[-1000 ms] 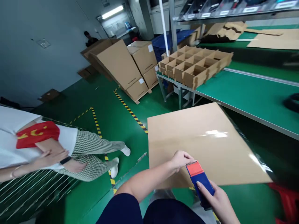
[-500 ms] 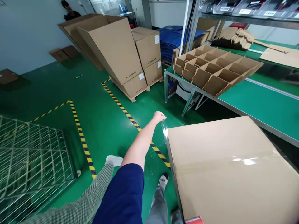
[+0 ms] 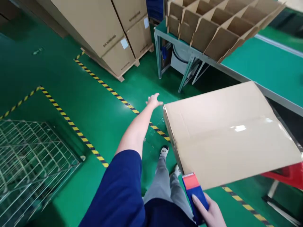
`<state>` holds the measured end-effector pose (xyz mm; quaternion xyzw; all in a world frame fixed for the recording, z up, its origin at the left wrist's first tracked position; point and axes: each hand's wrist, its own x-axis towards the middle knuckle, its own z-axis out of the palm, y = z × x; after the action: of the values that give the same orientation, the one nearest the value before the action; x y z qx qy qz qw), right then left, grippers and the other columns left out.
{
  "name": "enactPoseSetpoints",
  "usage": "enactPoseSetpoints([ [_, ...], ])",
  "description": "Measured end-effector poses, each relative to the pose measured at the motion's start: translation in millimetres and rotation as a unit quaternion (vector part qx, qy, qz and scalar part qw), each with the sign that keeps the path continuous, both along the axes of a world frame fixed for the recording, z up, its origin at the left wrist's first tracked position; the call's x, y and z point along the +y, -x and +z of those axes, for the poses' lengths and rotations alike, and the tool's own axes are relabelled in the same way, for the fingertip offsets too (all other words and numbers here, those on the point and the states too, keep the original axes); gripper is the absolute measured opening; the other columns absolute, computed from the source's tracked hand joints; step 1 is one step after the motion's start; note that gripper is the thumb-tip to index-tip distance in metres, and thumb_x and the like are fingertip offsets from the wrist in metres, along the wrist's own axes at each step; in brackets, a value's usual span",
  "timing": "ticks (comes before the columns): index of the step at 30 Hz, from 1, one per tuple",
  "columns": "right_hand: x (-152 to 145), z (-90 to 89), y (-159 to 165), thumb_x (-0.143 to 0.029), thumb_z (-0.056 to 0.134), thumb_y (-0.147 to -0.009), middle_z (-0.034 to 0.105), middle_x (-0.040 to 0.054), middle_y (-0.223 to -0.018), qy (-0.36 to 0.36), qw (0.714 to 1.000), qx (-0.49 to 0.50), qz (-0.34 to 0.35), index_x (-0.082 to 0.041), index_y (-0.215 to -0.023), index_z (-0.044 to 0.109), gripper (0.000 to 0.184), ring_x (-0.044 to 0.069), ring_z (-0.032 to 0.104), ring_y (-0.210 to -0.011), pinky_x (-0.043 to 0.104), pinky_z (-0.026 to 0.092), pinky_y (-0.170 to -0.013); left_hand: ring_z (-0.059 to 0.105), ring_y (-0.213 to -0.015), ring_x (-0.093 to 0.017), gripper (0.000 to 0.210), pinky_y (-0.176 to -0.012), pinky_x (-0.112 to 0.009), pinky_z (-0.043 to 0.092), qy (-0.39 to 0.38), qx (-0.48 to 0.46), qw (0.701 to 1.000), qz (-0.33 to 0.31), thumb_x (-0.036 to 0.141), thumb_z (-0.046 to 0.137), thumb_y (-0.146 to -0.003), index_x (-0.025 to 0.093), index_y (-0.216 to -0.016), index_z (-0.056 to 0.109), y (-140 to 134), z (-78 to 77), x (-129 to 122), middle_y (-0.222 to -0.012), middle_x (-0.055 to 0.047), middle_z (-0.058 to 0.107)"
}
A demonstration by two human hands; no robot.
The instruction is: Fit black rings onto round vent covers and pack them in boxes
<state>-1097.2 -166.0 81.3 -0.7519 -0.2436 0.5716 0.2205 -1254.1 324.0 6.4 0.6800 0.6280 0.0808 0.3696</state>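
Green floor (image 3: pixel 71 91) under me: my left hand (image 3: pixel 153 101) is reaching open, holding nothing, beside the cardboard box (image 3: pixel 227 132); my right hand (image 3: pixel 210 214) is gripping the tape dispenser (image 3: pixel 195 189) shut.

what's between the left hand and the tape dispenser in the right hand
In the head view, the near left edge of the big cardboard box spans the stretch from the left hand to the tape dispenser in the right hand.
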Motion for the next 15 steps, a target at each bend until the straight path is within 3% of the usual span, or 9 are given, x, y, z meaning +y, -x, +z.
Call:
enactPoseSetpoints([
  [3,-5.5,12.2,3.7,-0.073,0.065,-0.076,0.074,0.0097,-0.083,0.015,0.999,0.012,-0.035,-0.016,-0.092,0.076,0.060,0.033,0.070,-0.079,0.037,0.059,-0.070,0.063,-0.098,-0.028,0.027,-0.090,-0.039,0.044,-0.027,-0.001,0.999,-0.034,0.045,0.069,-0.086,0.019,-0.093,0.074,-1.6,8.8,-15.2,-0.093,-0.007,0.071],
  [5,-9.3,7.8,5.4,-0.074,0.065,-0.077,0.073,0.0096,-0.081,0.018,0.999,0.011,-0.036,-0.014,-0.095,0.074,0.063,0.032,0.069,-0.077,0.037,0.058,-0.066,0.063,-0.091,-0.026,0.027,-0.088,-0.037,0.043,-0.050,0.000,0.997,-0.051,0.045,0.070,-0.084,0.019,-0.079,0.075,-7.4,15.3,-31.0,-0.079,-0.006,0.069],
  [7,-23.7,-1.3,2.8,-0.073,0.064,-0.078,0.072,0.0093,-0.083,0.016,1.000,0.009,-0.026,-0.014,-0.097,0.073,0.063,0.030,0.068,-0.075,0.036,0.057,-0.067,0.062,-0.091,-0.026,0.025,-0.089,-0.037,0.040,-0.078,0.009,0.996,-0.044,0.042,0.069,-0.085,0.018,-0.077,0.075,-14.7,19.9,-46.2,-0.078,-0.006,0.068],
  [15,-143.6,-32.0,-24.5,-0.065,0.065,-0.083,0.074,0.0098,-0.094,0.011,0.999,0.030,0.012,-0.015,-0.099,0.074,0.053,0.032,0.067,-0.088,0.035,0.055,-0.076,0.060,-0.091,-0.025,0.032,-0.091,-0.038,0.038,-0.113,0.048,0.992,-0.015,0.040,0.061,-0.093,0.013,-0.084,0.074,-28.2,22.0,-63.9,-0.077,-0.007,0.063],
])
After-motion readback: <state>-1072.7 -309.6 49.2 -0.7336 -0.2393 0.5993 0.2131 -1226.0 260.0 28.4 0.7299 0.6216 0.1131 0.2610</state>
